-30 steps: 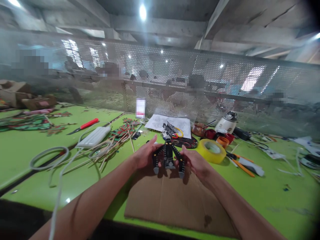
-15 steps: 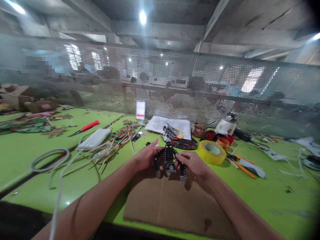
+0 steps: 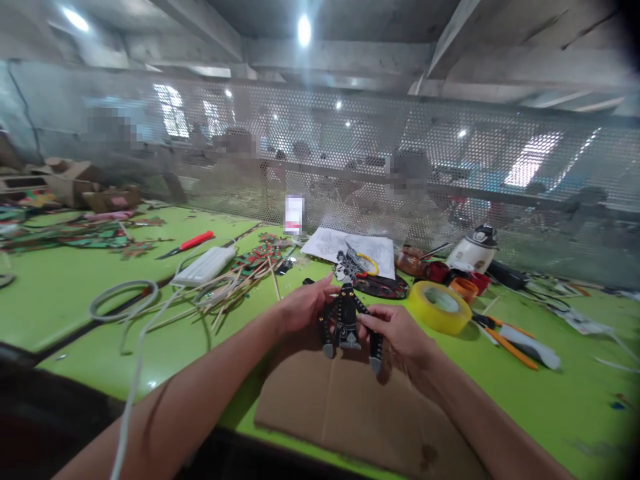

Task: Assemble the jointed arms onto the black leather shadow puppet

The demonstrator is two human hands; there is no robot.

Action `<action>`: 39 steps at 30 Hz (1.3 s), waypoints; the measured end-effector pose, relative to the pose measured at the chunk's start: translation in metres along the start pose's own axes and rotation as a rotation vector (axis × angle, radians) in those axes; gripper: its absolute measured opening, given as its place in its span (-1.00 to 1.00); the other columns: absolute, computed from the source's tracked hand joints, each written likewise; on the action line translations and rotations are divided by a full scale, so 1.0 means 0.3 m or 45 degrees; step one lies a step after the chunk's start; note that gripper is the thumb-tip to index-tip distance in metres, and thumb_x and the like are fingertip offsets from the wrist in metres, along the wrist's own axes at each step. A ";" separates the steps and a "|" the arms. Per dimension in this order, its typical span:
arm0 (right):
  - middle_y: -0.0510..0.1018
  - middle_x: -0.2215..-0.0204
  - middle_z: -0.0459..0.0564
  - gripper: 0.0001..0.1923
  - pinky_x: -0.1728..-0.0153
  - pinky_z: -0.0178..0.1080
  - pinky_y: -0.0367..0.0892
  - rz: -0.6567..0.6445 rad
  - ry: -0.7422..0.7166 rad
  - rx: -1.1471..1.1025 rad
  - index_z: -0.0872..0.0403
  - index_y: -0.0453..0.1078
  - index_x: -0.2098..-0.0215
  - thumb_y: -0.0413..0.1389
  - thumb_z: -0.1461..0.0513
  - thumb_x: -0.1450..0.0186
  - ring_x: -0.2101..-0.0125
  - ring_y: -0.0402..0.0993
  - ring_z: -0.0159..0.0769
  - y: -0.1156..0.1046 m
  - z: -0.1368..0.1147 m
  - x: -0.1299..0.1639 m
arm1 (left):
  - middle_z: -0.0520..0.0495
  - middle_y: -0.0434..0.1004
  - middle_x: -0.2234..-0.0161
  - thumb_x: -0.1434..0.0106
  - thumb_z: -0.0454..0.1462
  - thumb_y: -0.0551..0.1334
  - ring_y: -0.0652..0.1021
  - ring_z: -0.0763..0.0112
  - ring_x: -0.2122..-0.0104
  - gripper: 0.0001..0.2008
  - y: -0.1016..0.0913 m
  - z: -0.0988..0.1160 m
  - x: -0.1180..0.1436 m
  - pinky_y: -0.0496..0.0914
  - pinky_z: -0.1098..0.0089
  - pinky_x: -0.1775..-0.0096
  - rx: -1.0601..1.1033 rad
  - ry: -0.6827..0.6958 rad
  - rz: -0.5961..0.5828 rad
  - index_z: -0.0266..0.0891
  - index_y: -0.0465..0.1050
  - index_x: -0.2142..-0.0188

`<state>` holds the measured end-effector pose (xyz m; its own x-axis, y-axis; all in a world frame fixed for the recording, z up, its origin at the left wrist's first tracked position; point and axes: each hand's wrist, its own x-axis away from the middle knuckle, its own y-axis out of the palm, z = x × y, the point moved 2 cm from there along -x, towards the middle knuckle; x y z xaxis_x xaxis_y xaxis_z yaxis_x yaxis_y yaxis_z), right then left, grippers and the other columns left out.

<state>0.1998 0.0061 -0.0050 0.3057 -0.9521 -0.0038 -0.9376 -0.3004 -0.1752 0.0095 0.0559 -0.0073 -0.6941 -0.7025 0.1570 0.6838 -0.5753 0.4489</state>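
Between my two hands is a flat black jointed figure [image 3: 347, 320] with a pale face, a dark headdress, studded edges and grey-tipped limbs. My left hand [image 3: 311, 303] grips its left side, the fingers partly behind it. On the other side, my right hand [image 3: 395, 328] pinches the right limb between thumb and fingers. The figure is held above a brown cardboard sheet [image 3: 360, 407]. Just beyond its head lie scissors with yellow and red handles [image 3: 370, 265], near a dark oval palette [image 3: 383, 287].
To the right are a yellow tape roll [image 3: 417, 310], orange-handled pliers [image 3: 515, 347], paint pots [image 3: 464, 289] and a white kettle-like container [image 3: 473, 251]. Thin sticks [image 3: 240, 287], a white power strip [image 3: 204, 267] and a red-handled knife [image 3: 195, 241] lie left. A perforated screen [image 3: 320, 173] stands behind.
The camera view has shifted, so the scene sits further right. Both hands keep hold of the black figure, and its right limb is slightly more spread.
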 end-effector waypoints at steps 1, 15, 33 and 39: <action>0.50 0.57 -0.04 -0.59 0.48 -0.29 0.23 0.005 0.012 -0.017 0.14 0.45 0.52 0.20 -0.05 -0.14 0.55 0.32 -0.39 0.000 -0.002 0.001 | -0.23 0.56 0.34 -0.32 0.05 0.02 0.54 0.31 0.47 -0.49 0.000 -0.001 0.000 0.43 0.36 0.47 -0.012 0.003 -0.006 -0.35 0.44 0.11; 0.55 0.56 0.00 -0.57 0.45 -0.29 0.23 0.045 -0.011 0.032 0.15 0.48 0.52 0.16 -0.06 -0.19 0.55 0.34 -0.38 -0.003 0.002 0.001 | -0.16 0.53 0.38 -0.12 -0.21 0.36 0.48 0.45 0.48 -0.73 0.022 0.008 0.017 0.41 0.46 0.45 -0.334 0.207 0.071 -0.37 0.53 0.25; 0.52 0.60 0.00 -0.59 0.48 -0.29 0.23 0.104 0.015 0.035 0.14 0.47 0.59 0.19 -0.04 -0.14 0.57 0.33 -0.37 0.008 -0.029 0.016 | -0.12 0.51 0.42 -0.11 -0.20 0.32 0.45 0.47 0.53 -0.76 0.035 0.012 0.025 0.37 0.49 0.51 -0.378 0.224 0.076 -0.34 0.53 0.29; 0.52 0.60 0.00 -0.58 0.47 -0.27 0.24 0.098 0.022 0.013 0.13 0.47 0.57 0.19 -0.06 -0.12 0.57 0.34 -0.35 0.005 -0.017 0.012 | -0.26 0.55 0.43 -0.14 -0.18 0.13 0.50 0.34 0.54 -0.70 0.046 0.023 0.012 0.37 0.43 0.57 -0.159 0.092 -0.067 -0.39 0.51 0.36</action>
<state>0.1985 0.0020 -0.0002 0.2302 -0.9731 -0.0010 -0.9563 -0.2261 -0.1854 0.0150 0.0484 0.0056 -0.7150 -0.6956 0.0700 0.6724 -0.6569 0.3410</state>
